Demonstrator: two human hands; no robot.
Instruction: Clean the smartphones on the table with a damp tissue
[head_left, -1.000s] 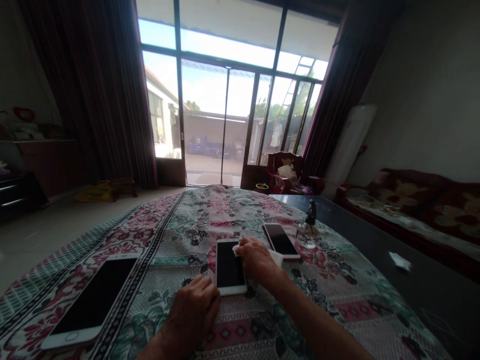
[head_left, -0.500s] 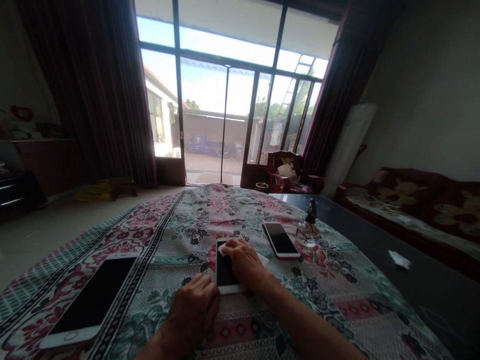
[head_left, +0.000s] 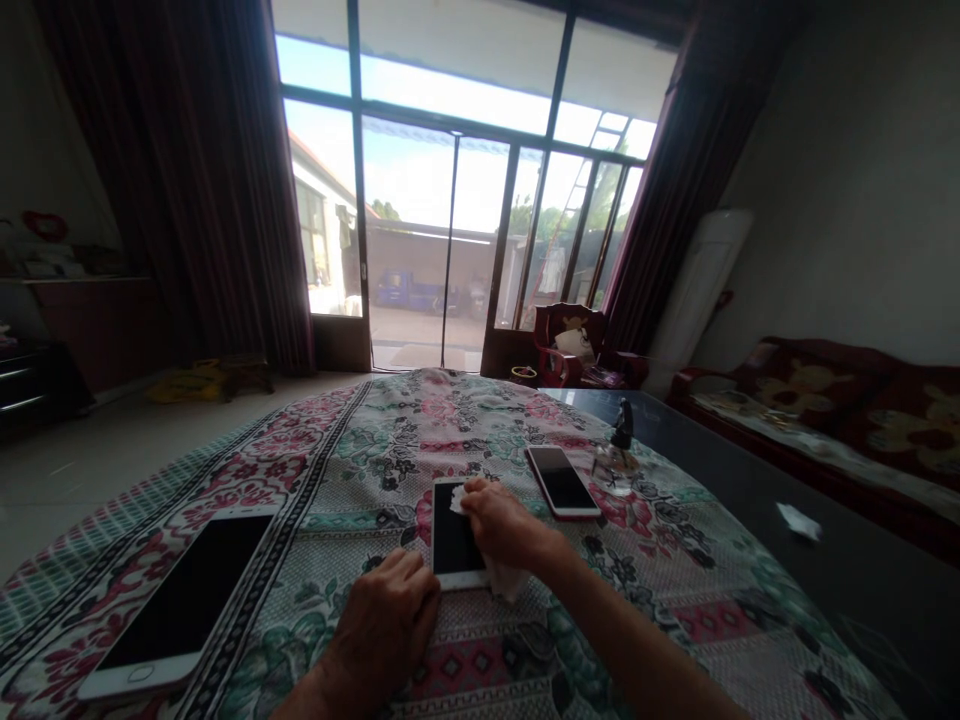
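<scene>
A white smartphone (head_left: pixel 454 545) with a dark screen lies face up on the patterned cloth in front of me. My right hand (head_left: pixel 501 520) is closed on a white tissue (head_left: pixel 457 499), pressing it to the upper right of the screen. Part of the tissue hangs out below the palm, over the phone's right edge. Resting on the cloth at the lower left is my left hand (head_left: pixel 390 615), fingers curled and tips hidden. Its thumb side meets the phone's lower left corner; whether it grips anything does not show.
A larger white phone (head_left: pixel 180 600) lies at left. Right of my hands are another phone (head_left: pixel 564 481) and a clear spray bottle (head_left: pixel 616 462) with a black nozzle. A crumpled white tissue (head_left: pixel 799 521) is on the dark table (head_left: pixel 847 590). The floral cloth (head_left: pixel 420 420) spreads beneath.
My right hand has slid the tissue from the screen's upper left toward the right. More tissue now shows under the palm. My left hand stays put.
</scene>
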